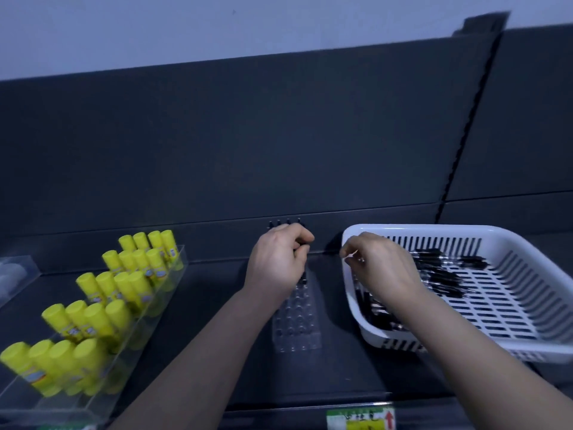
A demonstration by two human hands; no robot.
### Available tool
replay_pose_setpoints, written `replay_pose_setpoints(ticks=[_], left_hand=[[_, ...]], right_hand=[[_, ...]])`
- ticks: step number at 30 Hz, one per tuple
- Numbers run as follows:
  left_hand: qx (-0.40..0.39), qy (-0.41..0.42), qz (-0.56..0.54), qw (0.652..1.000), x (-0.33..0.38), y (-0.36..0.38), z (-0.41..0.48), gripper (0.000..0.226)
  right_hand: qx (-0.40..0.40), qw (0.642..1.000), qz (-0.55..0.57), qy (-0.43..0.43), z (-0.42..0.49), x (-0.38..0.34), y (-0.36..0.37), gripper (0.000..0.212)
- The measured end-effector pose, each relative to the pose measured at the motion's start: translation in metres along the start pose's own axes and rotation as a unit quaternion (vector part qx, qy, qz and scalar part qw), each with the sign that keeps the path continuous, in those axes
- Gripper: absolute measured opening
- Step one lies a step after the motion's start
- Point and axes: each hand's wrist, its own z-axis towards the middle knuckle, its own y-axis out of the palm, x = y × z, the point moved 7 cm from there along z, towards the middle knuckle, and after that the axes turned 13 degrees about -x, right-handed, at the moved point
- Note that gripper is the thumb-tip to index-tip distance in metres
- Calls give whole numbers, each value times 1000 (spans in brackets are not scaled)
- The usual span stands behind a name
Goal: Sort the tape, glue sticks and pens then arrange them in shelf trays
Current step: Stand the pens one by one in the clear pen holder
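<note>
Shelf label point(361, 418), left hand point(276, 262) gripping pens point(299, 225), right hand point(381, 265) grasp unclear, basket point(434, 229), glue sticks point(93, 311)

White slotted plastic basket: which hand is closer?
Right hand: it is over the left rim of the white slotted plastic basket. The left hand is apart to its left, gripping a black pen above the clear plastic tray.

Two bare arms reach forward, side by side. The left arm point(198, 352) comes up from the bottom middle, and the left hand point(277, 262) has its back turned up. Its fingers point(302, 235) curl in and pinch a black pen point(300, 242). The right arm point(483, 361) comes in from the bottom right. The right hand point(383, 265) is near the left one, not touching. Its fingers are curled too, thumb to first finger. It is too blurry to tell if they hold anything.
</note>
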Motion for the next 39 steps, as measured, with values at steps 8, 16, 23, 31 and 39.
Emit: replay_pose_setpoints(ticks=[8,16,23,31,39], left_hand=[[-183,13,28,983,63,93,34,20],[-390,62,218,893,87,173,41,43],[-276,-44,167,946,74,168,61,37],[-281,-125,229,924,66,177,66,28],[-237,-194,146,941,56,176,74,26]], right_hand=[[-11,993,-25,112,-51,111,-28,16],[-87,985,-12,149,-75,164,-18,24],[-104,985,7,138,-71,166,-15,20],[-272,943,-65,182,-64,169,16,20],[-126,962,196,145,-71,178,-26,12]])
